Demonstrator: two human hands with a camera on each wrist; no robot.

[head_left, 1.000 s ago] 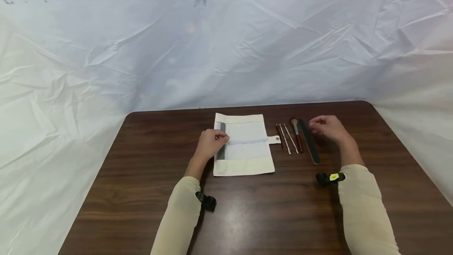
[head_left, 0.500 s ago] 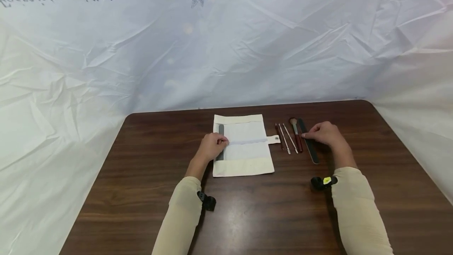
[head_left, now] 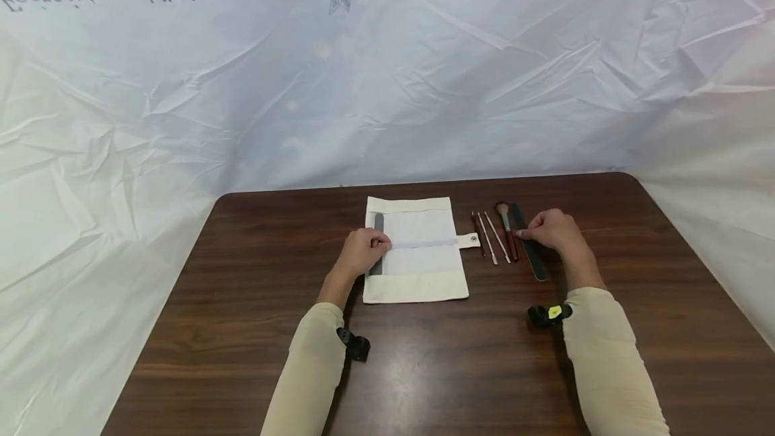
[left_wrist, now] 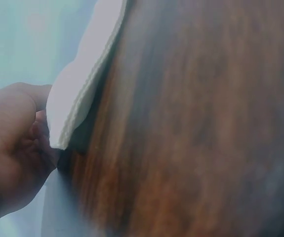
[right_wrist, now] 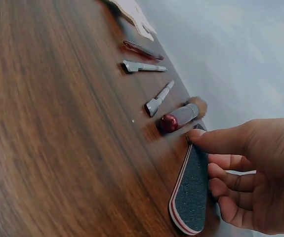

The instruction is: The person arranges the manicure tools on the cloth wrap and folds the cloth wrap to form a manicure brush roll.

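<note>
My right hand (head_left: 552,229) pinches the upper part of a black nail file (right_wrist: 191,192), thumb on one edge and fingers along the other. The file lies slanted on the table. My left hand (head_left: 361,251) is at the left side of an unfolded cream cloth pouch (head_left: 424,288), over a grey nail file (head_left: 378,222) tucked in it. Its fingers look curled, but the pouch edge hides the fingertips in the left wrist view, so their hold is unclear.
Left of the black file lie a brush (head_left: 505,221) with a red-brown handle, two slim silver tools (head_left: 498,237) and a thin red-brown tool (head_left: 478,234). The pouch's snap strap (head_left: 468,241) points towards them. Wrinkled white sheeting (head_left: 424,86) hangs behind the brown table (head_left: 242,342).
My right hand has moved left from beside the black nail file onto it and now pinches it. The left hand has shifted slightly towards me, staying over the grey file.
</note>
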